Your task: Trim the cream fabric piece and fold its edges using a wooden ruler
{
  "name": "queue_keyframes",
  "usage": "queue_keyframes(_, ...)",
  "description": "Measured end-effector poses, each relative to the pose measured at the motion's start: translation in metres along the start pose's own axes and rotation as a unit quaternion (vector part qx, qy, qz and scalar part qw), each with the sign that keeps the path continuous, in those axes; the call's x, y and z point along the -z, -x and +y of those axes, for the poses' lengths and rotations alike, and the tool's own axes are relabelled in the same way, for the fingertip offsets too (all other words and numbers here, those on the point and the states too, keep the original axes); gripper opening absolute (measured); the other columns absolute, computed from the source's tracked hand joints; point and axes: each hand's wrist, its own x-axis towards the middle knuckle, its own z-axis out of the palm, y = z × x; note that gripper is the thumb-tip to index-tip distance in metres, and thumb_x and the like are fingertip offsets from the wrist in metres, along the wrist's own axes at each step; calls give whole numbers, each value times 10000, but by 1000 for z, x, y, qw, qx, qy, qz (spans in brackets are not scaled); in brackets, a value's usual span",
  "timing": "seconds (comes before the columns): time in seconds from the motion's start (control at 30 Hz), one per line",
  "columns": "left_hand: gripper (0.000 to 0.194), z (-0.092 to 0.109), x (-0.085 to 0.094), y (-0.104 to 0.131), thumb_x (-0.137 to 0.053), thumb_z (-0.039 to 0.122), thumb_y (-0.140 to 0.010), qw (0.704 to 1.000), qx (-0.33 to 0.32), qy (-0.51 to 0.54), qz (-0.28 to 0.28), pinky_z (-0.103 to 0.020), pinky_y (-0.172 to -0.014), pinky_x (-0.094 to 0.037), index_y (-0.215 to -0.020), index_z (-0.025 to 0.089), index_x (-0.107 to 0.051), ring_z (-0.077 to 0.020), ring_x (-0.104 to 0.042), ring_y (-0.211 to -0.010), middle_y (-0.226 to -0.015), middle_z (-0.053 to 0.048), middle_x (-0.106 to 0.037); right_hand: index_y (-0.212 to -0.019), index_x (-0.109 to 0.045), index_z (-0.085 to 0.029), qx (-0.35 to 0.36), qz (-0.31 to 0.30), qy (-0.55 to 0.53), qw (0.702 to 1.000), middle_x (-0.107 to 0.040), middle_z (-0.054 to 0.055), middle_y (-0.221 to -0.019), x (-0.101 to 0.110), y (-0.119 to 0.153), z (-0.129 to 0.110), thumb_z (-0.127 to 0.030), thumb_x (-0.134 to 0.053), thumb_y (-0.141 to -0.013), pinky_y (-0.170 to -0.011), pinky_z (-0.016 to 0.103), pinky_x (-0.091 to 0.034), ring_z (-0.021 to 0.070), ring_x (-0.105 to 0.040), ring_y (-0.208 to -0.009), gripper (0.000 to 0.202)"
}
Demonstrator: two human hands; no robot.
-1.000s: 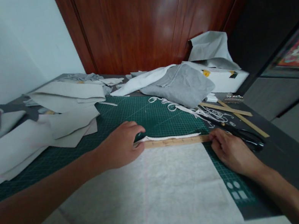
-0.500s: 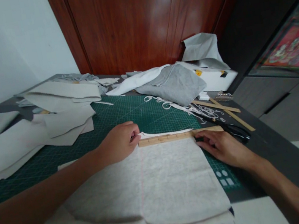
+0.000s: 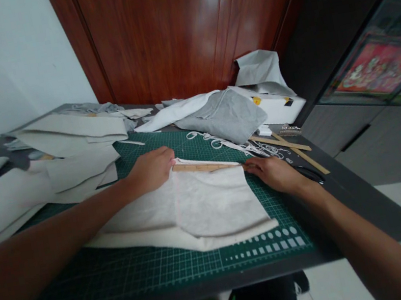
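Pale off-white fabric [image 3: 217, 201] lies on a green cutting mat [image 3: 144, 273], with a faint pink line down its middle. Along its far edge runs a wooden ruler [image 3: 203, 167], a thin strip of fabric showing behind it. My left hand [image 3: 153, 169] is closed, pinching the fabric's edge by the ruler's left end. At the far right corner, my right hand [image 3: 275, 174] is closed with its fingertips on the ruler's right end and the fabric edge. Its fingers partly hide that end.
Cut fabric pieces [image 3: 79, 168] are stacked at the left. Grey cloth [image 3: 224, 117] and a white box [image 3: 280, 109] sit at the back. Right of the mat lie wooden strips [image 3: 305, 157], tangled white cord [image 3: 262, 148] and black-handled scissors [image 3: 311, 174], partly hidden by my right hand.
Both hands have moved away from me, and the fabric and ruler have slid farther up the mat. The fabric's near edge has come off the table edge, uncovering the mat's front.
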Motion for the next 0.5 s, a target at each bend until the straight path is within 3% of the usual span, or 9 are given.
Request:
queue_keyframes(0.13, 137, -5, 5, -12, -490, 160, -975, 999, 3, -20, 40, -438, -913, -489, -1031, 156, -615, -342, -623, -1089, -1118, -160, -645, -1228, -745, -207, -13, 1, 37, 999, -846, 93, -1129, -4, -13, -7, -280, -536, -1116, -861, 300, -547, 271, -799, -1022, 247)
queue_keyframes(0.2, 253, 8, 13, -4, -540, 115, -920, 998, -3, -14, 59, -451, -1009, -468, -1166, 123, -600, -348, -574, -1202, -1242, -181, -618, -1254, -726, -195, -20, 4, 58, 998, -834, 104, -1180, -6, -13, -11, -267, -513, -1124, -880, 300, -536, 271, -790, -1059, 259)
queue_keyframes(0.27, 231, 29, 24, 14, -573, 167, -951, 997, -21, 32, 61, -432, -1005, -474, -1175, 124, -602, -314, -592, -1148, -1198, -150, -627, -1263, -710, -187, -26, 3, 79, 997, -829, 112, -1189, -8, -12, -13, -268, -484, -1135, -874, 304, -530, 273, -788, -1058, 272)
queue_keyframes(0.37, 214, 63, 43, 53, -640, 323, -995, 985, -87, 142, -35, -411, -959, -476, -1141, 166, -644, -271, -613, -1067, -1148, -90, -646, -1252, -698, -179, -29, -8, 115, 993, -837, 123, -1119, -8, -10, -12, -298, -482, -1136, -805, 308, -523, 282, -798, -985, 273)
queue_keyframes(0.5, 74, 84, 54, 93, -639, 213, -981, 966, -122, 196, -116, -395, -936, -439, -1043, 191, -674, -245, -586, -1030, -1081, -49, -638, -1216, -700, -175, -25, -26, 162, 986, -839, 122, -969, -1, -8, -11, -320, -489, -1126, -690, 306, -494, 293, -807, -861, 271)
